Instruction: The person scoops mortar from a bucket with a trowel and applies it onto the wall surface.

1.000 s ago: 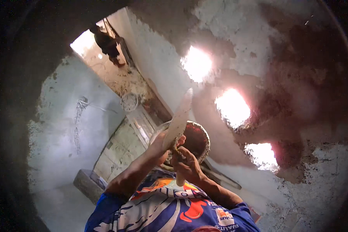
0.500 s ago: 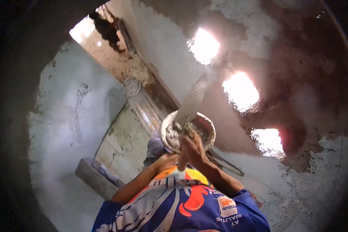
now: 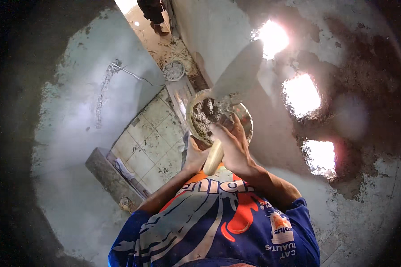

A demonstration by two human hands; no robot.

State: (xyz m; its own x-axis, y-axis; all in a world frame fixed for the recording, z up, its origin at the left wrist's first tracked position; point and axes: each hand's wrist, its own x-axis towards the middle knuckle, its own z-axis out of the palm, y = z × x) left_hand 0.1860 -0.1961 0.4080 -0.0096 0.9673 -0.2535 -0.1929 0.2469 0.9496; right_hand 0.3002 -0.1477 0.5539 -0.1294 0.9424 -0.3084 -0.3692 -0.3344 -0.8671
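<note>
Clasping a trowel (image 3: 238,71) in my right hand (image 3: 234,146), left hand (image 3: 195,155) touching a bucket (image 3: 190,114), grip unclear, I've mortar (image 3: 202,116) left, the wall (image 3: 272,151) seemingly part-coated.

Mortar (image 3: 202,118) lies in a bucket (image 3: 190,111), a trowel (image 3: 238,73) over its mouth. Another bucket (image 3: 174,80) stands beyond, to the left.

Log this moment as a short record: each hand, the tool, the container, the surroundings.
left hand: at near rim of pale round bucket; grip unclear
right hand: holding long grey-bladed trowel by its pale rounded handle
blade: blurred, overlapping bucket's far rim
contents: lumpy grey mix
surroundings: three glaring patches on brown-and-grey wall; another person's legs
</note>
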